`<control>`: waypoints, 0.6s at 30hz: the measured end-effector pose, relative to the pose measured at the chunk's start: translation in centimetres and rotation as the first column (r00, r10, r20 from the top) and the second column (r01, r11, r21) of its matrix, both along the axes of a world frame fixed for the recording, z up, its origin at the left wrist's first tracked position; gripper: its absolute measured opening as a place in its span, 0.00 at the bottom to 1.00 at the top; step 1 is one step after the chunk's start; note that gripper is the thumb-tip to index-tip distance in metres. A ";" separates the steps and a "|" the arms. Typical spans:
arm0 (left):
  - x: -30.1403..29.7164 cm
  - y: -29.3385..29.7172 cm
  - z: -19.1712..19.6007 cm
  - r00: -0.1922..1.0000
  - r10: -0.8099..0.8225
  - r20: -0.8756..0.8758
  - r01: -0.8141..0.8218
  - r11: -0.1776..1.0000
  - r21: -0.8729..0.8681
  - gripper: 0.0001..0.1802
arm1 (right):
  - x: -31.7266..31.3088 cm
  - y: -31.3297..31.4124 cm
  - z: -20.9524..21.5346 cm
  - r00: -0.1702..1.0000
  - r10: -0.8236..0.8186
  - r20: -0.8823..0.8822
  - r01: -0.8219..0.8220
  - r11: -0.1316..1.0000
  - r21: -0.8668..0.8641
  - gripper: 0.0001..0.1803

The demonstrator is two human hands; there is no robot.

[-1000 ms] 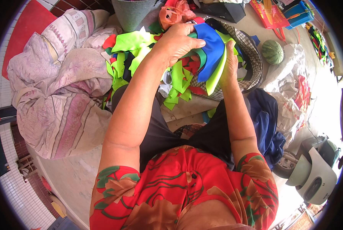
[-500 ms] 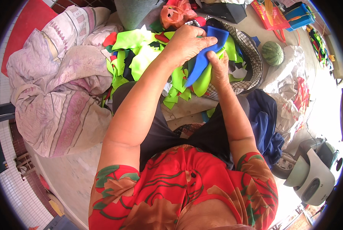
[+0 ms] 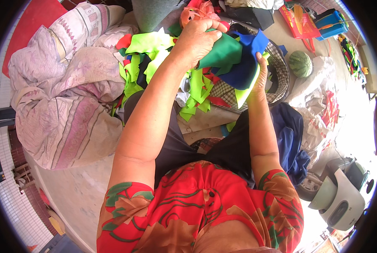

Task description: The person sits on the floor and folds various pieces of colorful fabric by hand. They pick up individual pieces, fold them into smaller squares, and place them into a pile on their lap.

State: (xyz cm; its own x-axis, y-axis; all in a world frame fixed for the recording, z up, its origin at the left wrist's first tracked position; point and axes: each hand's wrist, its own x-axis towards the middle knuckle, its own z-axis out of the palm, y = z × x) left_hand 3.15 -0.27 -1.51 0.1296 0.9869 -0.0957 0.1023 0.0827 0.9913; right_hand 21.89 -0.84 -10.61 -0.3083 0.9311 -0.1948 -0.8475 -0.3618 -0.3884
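Green cloth piece (image 3: 224, 52) is clamped in the left hand (image 3: 197, 42), held up over the heap of neon-green scraps (image 3: 154, 59). Right hand (image 3: 260, 74) pinches the blue fabric (image 3: 247, 63) just beside it. Sorting looks underway; next, pulling the two pieces apart needs firm, opposed tugs above the checked basket (image 3: 281, 71).

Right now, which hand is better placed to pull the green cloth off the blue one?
Probably the left hand: it already grips the green cloth on top, while the right hand supports the blue cloth from underneath.
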 end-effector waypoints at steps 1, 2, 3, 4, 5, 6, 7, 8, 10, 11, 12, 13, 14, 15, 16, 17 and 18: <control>0.1 -0.1 0.1 0.997 0.013 -0.074 -0.010 0.999 0.048 0.09 | -0.1 -0.1 0.4 0.999 -0.001 0.038 0.003 0.999 -0.050 0.27; 0.2 -0.2 0.2 0.989 0.028 -0.147 -0.014 0.995 0.097 0.10 | 0.0 0.1 -0.3 0.990 -0.028 0.137 0.031 0.999 -0.018 0.27; 0.3 -0.3 0.4 0.994 0.018 -0.109 -0.009 0.997 0.076 0.11 | 0.1 0.2 -0.9 0.971 -0.058 0.233 0.056 0.998 0.017 0.26; 0.5 -0.3 0.5 0.997 0.008 -0.070 -0.004 0.998 0.056 0.12 | 0.1 0.2 -1.4 0.952 -0.121 0.280 0.089 0.988 0.124 0.25; 0.5 -0.4 0.6 0.999 0.001 -0.034 0.001 0.999 0.035 0.14 | -0.4 -0.4 -0.6 0.939 -0.117 0.324 0.057 0.980 0.189 0.25; 0.4 -0.4 0.6 1.000 -0.017 0.003 0.017 0.999 0.031 0.15 | -0.6 -0.4 -0.6 0.925 -0.116 0.361 0.015 0.962 0.272 0.26; 0.2 -0.4 0.6 0.999 -0.035 0.040 0.034 0.999 0.027 0.16 | -0.8 -0.4 -0.5 0.910 -0.118 0.397 -0.031 0.936 0.351 0.27; 0.2 -0.5 0.5 0.995 -0.054 0.078 0.052 0.998 0.023 0.17 | -1.1 -0.8 -0.4 0.925 -0.067 0.375 -0.067 0.940 0.334 0.30; -0.1 -0.3 0.3 0.993 -0.082 0.083 0.080 0.996 0.028 0.18 | -1.7 -1.3 -0.3 0.913 -0.026 0.407 -0.099 0.954 0.284 0.27; -0.2 -0.3 0.3 0.992 -0.096 0.087 0.094 0.995 0.031 0.18 | -1.9 -1.4 -0.4 0.907 -0.005 0.422 -0.114 0.959 0.258 0.26; -0.3 -0.4 0.4 0.983 -0.107 0.148 0.111 0.994 -0.021 0.18 | -2.2 -1.3 -0.6 0.917 -0.003 0.399 -0.104 0.964 0.246 0.21; -0.3 -0.4 0.4 0.985 -0.088 0.146 0.090 0.996 -0.004 0.18 | -2.3 -1.4 -0.4 0.919 -0.017 0.394 -0.084 0.968 0.237 0.21; -0.3 -0.4 0.3 0.987 -0.068 0.146 0.067 0.998 0.012 0.18 | -2.4 -1.4 0.0 0.920 -0.029 0.390 -0.067 0.971 0.228 0.20; -0.3 -0.4 0.2 0.988 -0.048 0.147 0.044 0.999 0.028 0.18 | -2.5 -1.4 0.2 0.922 -0.041 0.386 -0.049 0.974 0.219 0.20; -0.5 -0.1 0.0 0.999 -0.020 0.047 0.014 0.992 0.124 0.16 | -2.2 -1.1 0.0 0.916 -0.082 0.394 -0.004 0.977 0.212 0.19; -0.6 -0.1 0.1 0.996 0.014 0.086 -0.022 0.996 0.089 0.16 | -2.0 -0.7 0.1 0.921 -0.123 0.370 0.063 0.984 0.169 0.16; -0.8 -0.1 0.6 0.991 0.050 0.125 -0.056 0.997 0.052 0.15 | -1.5 -0.1 -0.2 0.907 -0.211 0.364 0.140 0.967 0.212 0.15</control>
